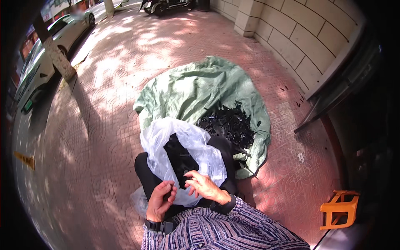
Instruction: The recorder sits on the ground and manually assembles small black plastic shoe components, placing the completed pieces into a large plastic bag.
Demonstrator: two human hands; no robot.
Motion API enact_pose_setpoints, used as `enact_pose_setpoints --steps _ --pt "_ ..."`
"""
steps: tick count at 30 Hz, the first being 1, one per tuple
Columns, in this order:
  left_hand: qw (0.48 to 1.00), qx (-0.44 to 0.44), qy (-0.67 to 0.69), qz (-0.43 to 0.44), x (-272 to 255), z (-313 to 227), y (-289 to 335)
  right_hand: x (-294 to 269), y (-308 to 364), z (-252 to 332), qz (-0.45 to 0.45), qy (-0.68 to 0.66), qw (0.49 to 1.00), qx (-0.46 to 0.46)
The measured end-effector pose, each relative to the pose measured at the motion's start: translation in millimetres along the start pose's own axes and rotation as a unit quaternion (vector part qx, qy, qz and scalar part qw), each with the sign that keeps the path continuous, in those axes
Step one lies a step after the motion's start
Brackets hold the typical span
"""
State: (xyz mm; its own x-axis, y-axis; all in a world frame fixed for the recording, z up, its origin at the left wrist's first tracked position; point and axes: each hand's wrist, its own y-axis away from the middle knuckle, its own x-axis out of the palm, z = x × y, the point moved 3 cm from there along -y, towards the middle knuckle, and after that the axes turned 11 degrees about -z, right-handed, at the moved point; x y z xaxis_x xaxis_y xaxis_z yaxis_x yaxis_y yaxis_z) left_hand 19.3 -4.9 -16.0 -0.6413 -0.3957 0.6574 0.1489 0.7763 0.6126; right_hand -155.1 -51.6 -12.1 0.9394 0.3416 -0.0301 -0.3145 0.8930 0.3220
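Observation:
A translucent white plastic bag (154, 142) lies open across my lap, with small black pieces (179, 156) inside it. At the near rim of the bag, my left hand (161, 201) is closed, thumb against curled fingers. Something small and dark shows in its grip, too small to name. My right hand (205, 187) hovers just to the right, over the bag's near edge, with its fingers loosely bent and apart. Beyond my right knee, a heap of thin black pieces (229, 127) rests on a spread green woven sheet (179, 93).
An orange plastic stool (339, 209) stands at the right on the red patterned paving (104, 166). A tiled wall (300, 35) runs along the far right. At the left are a tree trunk (58, 58) and a parked white car (37, 71). A motorbike (160, 7) is at the back.

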Motion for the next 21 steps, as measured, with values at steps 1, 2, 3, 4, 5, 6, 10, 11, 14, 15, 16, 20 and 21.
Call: enact_pose_setpoints --steps 1,2,3,4,5,6,10,11,14,15,16,20,21 --pt "0.999 -0.018 0.022 0.029 1 1 -3 -1 -1 0 0.000 0.001 1.000 -0.001" --pt "0.999 -0.017 0.015 0.033 2 0 -4 -2 -3 -1 -0.004 -0.008 1.000 0.016" --pt "0.999 -0.014 0.010 0.035 7 -1 -1 -2 -2 4 -0.005 -0.018 0.999 0.036" --pt "0.999 -0.018 0.033 0.037 1 1 -6 -4 -2 7 0.002 -0.005 0.999 0.045" --pt "0.998 -0.019 0.030 0.042 -2 3 -10 -5 -1 8 0.004 0.013 0.999 0.036" --pt "0.998 -0.020 0.050 0.023 3 2 -11 -6 -5 3 0.002 0.019 1.000 0.022" --pt "0.996 -0.017 0.079 -0.045 12 -5 -10 -5 -12 -9 -0.014 0.001 1.000 -0.004" --pt "0.995 -0.013 0.081 -0.058 9 -6 -10 -5 -13 -10 -0.013 0.002 1.000 -0.007" --pt "0.996 -0.006 0.086 -0.033 -1 -6 -11 -7 -10 -3 0.023 -0.058 0.996 0.058" --pt "0.996 -0.009 0.086 -0.011 -2 -6 -11 -6 -11 -3 0.025 -0.058 0.996 0.058" --pt "0.996 -0.007 0.086 -0.012 -3 -6 -11 -6 -12 -4 0.021 -0.034 0.998 0.049" --pt "0.998 0.015 -0.038 -0.041 8 0 -14 7 -13 -1 -0.038 -0.011 0.999 -0.027" --pt "0.988 0.049 -0.125 -0.080 10 2 -14 11 -14 5 -0.035 0.015 0.998 -0.047"
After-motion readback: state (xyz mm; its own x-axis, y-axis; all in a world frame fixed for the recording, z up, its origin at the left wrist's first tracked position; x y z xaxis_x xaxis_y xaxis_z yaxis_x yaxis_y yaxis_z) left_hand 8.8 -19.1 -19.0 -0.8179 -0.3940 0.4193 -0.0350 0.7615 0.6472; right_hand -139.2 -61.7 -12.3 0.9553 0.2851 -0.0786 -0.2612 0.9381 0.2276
